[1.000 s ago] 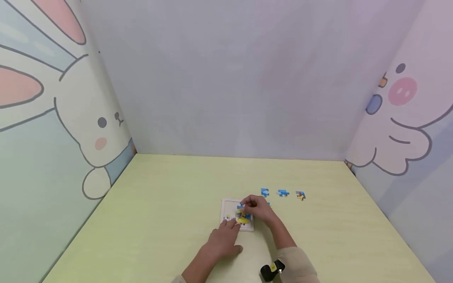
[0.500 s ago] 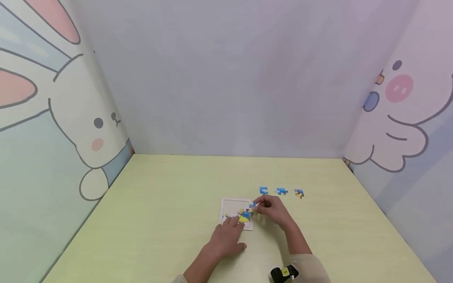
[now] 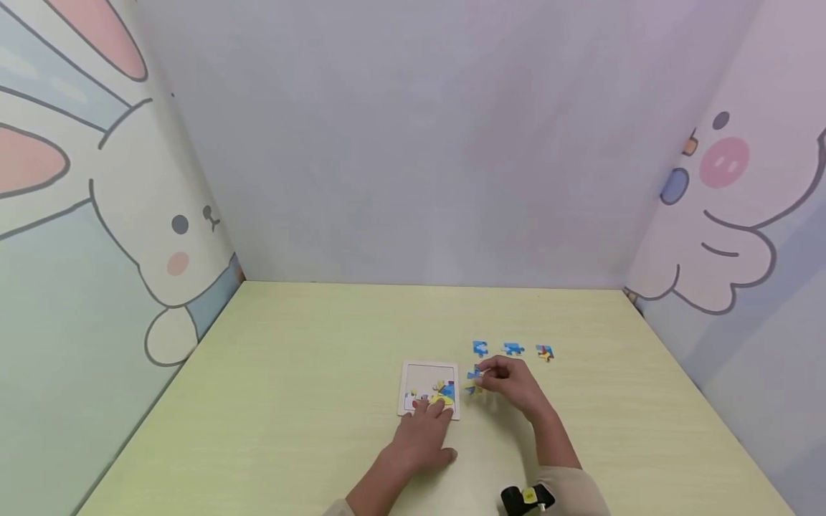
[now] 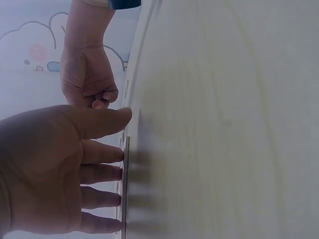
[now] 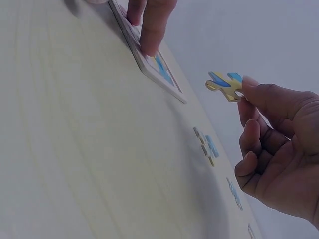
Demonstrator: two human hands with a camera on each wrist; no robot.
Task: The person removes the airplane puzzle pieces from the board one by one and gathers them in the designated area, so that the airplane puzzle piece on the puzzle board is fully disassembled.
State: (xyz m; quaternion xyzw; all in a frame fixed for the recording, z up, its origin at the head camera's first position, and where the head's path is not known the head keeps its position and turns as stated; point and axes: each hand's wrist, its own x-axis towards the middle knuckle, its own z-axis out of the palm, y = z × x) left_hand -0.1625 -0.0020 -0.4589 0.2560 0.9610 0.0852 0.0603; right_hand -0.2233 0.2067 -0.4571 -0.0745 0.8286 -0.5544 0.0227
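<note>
My right hand (image 3: pixel 513 383) is just right of the puzzle board, thumb and index finger pinching a blue and yellow jigsaw piece (image 5: pixel 227 85) held above the table in the right wrist view. Its other fingers are curled. With straight fingers, my left hand (image 3: pixel 422 433) rests on the near edge of the small framed puzzle board (image 3: pixel 422 375). Some pieces (image 3: pixel 447 393) lie in the board's lower right, partly hidden by the left fingers. The left wrist view shows the left fingertips along the board's edge (image 4: pixel 126 186).
Behind the right hand, a row of three loose pieces lies on the yellow table (image 3: pixel 310 373): a blue one (image 3: pixel 480 348), another blue one (image 3: pixel 513 349) and a multicoloured one (image 3: pixel 545 352). Another piece (image 5: pixel 207 146) lies beside the board. Cartoon-printed walls enclose the table.
My right hand has moved right, from over the board to beside it, carrying the pinched jigsaw piece. The left hand has stayed on the board's near edge, shifting slightly right.
</note>
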